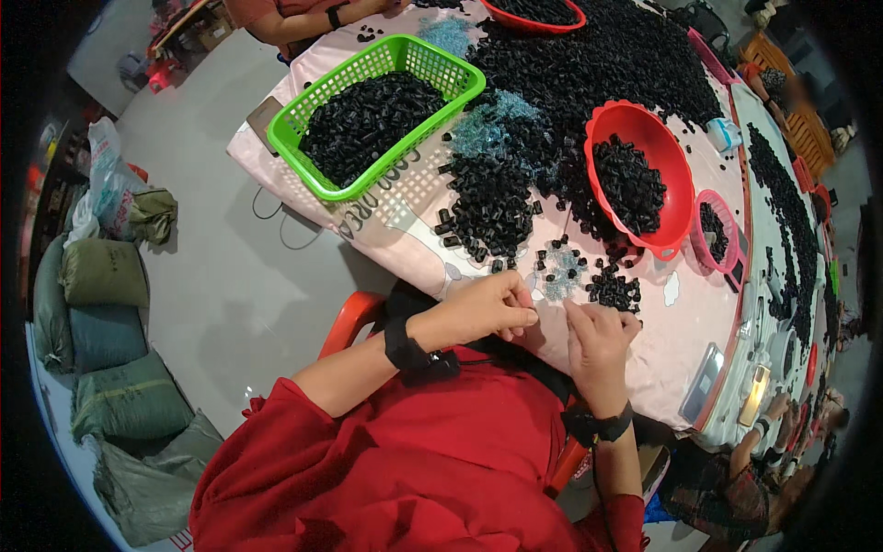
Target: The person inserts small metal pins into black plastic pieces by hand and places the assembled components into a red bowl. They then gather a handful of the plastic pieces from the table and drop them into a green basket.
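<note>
My left hand (485,308) hovers at the near edge of the table, its thumb and fingertips pinched together; a tiny dark thing shows at the tips, too small to name. Close beside it on the right, my right hand (600,348) has its fingers curled in, thumb and forefinger together at the tips; what they hold cannot be made out. Just beyond the hands lie a small heap of clear bluish pieces (563,276), a cluster of small black plastic parts (613,289) and a larger pile of such parts (492,207).
A green basket (317,189) full of black parts stands at left, a red bowl (670,156) at right, with a pink basket (725,198) beside it. A great black heap (607,55) covers the far table. Phones (704,382) lie at right. Other people sit around; sacks (129,396) line the left wall.
</note>
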`<action>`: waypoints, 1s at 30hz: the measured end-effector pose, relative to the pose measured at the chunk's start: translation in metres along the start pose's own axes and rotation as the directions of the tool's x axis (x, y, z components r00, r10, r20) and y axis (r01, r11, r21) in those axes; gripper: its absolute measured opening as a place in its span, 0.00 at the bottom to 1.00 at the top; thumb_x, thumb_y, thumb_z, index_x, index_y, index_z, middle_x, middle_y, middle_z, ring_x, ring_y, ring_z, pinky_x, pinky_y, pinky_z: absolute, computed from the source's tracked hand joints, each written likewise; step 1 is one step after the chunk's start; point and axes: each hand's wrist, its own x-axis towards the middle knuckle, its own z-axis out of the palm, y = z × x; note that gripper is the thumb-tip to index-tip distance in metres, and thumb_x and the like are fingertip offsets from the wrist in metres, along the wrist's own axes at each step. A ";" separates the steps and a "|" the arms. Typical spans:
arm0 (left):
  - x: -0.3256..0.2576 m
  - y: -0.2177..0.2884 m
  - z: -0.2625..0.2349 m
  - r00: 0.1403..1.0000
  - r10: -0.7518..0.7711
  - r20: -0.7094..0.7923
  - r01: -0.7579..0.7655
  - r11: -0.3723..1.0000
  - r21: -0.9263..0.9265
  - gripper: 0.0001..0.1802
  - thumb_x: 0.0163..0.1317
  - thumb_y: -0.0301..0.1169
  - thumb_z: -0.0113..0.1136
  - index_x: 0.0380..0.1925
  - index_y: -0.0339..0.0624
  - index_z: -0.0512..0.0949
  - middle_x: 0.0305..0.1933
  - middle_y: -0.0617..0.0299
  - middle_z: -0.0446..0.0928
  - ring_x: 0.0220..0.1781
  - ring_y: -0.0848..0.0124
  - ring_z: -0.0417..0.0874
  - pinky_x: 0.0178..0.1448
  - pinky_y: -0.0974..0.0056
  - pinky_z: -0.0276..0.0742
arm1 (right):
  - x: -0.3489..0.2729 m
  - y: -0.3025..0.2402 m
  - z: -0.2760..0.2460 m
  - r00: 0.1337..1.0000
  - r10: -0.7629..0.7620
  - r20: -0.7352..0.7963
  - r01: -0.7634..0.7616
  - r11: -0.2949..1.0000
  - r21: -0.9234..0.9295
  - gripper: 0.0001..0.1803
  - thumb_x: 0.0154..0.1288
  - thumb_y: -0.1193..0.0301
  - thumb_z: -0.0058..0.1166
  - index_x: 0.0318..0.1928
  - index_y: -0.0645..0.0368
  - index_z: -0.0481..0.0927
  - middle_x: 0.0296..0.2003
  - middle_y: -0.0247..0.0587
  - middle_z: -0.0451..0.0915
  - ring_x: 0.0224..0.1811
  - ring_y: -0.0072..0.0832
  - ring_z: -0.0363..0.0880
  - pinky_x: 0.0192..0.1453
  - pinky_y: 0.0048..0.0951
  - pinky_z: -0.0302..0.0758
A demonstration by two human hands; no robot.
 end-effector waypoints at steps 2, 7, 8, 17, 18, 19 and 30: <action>0.001 -0.009 0.002 1.000 -0.011 -0.023 0.012 1.000 0.013 0.12 0.69 0.32 0.64 0.46 0.36 0.76 0.38 0.59 0.82 0.36 0.75 0.83 0.39 0.71 0.80 | 0.005 -0.005 0.002 0.996 -0.068 0.059 0.069 0.998 -0.012 0.22 0.56 0.78 0.61 0.54 0.56 0.82 0.43 0.35 0.80 0.47 0.32 0.77 0.60 0.40 0.61; -0.004 -0.006 -0.002 0.974 -0.070 0.214 0.030 0.982 0.185 0.13 0.70 0.34 0.64 0.47 0.36 0.82 0.36 0.67 0.81 0.34 0.79 0.79 0.41 0.71 0.79 | 0.032 -0.019 0.006 0.979 -0.188 0.083 0.188 0.982 0.004 0.25 0.53 0.75 0.63 0.55 0.56 0.81 0.48 0.35 0.80 0.51 0.32 0.77 0.60 0.41 0.60; -0.006 -0.004 -0.004 0.960 -0.092 0.265 0.023 0.967 0.254 0.13 0.70 0.35 0.63 0.46 0.37 0.83 0.34 0.67 0.81 0.33 0.79 0.79 0.41 0.71 0.78 | 0.039 -0.021 0.009 0.970 -0.225 0.093 0.222 0.974 0.036 0.26 0.52 0.74 0.63 0.56 0.56 0.81 0.50 0.35 0.80 0.53 0.32 0.76 0.61 0.42 0.60; -0.009 -0.001 -0.008 0.974 -0.092 0.205 0.046 0.975 0.218 0.15 0.72 0.37 0.61 0.47 0.35 0.81 0.39 0.64 0.83 0.37 0.78 0.83 0.41 0.71 0.80 | 0.053 -0.019 0.042 0.979 -0.185 0.081 0.196 0.967 -0.160 0.26 0.54 0.71 0.59 0.57 0.62 0.79 0.45 0.37 0.77 0.51 0.33 0.75 0.61 0.43 0.60; -0.009 -0.002 -0.009 0.972 -0.080 0.222 0.033 0.978 0.208 0.15 0.73 0.37 0.60 0.47 0.35 0.81 0.40 0.63 0.84 0.37 0.78 0.83 0.41 0.71 0.80 | 0.052 -0.015 0.044 0.985 -0.166 0.053 0.173 0.969 -0.178 0.26 0.55 0.72 0.57 0.57 0.63 0.79 0.44 0.37 0.77 0.50 0.33 0.75 0.60 0.43 0.60; -0.008 -0.003 -0.009 0.972 -0.079 0.223 0.032 0.978 0.205 0.15 0.73 0.37 0.60 0.47 0.35 0.81 0.40 0.63 0.84 0.37 0.78 0.83 0.41 0.71 0.80 | 0.052 -0.013 0.046 0.985 -0.166 0.056 0.174 0.968 -0.179 0.26 0.55 0.72 0.57 0.57 0.63 0.79 0.44 0.37 0.77 0.50 0.33 0.75 0.60 0.43 0.60; -0.007 -0.004 -0.013 0.971 -0.107 0.216 0.071 0.983 0.168 0.14 0.73 0.36 0.58 0.48 0.36 0.81 0.42 0.63 0.84 0.38 0.77 0.85 0.41 0.71 0.80 | 0.047 -0.014 0.029 0.972 -0.218 0.087 0.229 0.960 -0.160 0.19 0.59 0.74 0.56 0.53 0.55 0.82 0.44 0.33 0.79 0.47 0.30 0.75 0.57 0.40 0.60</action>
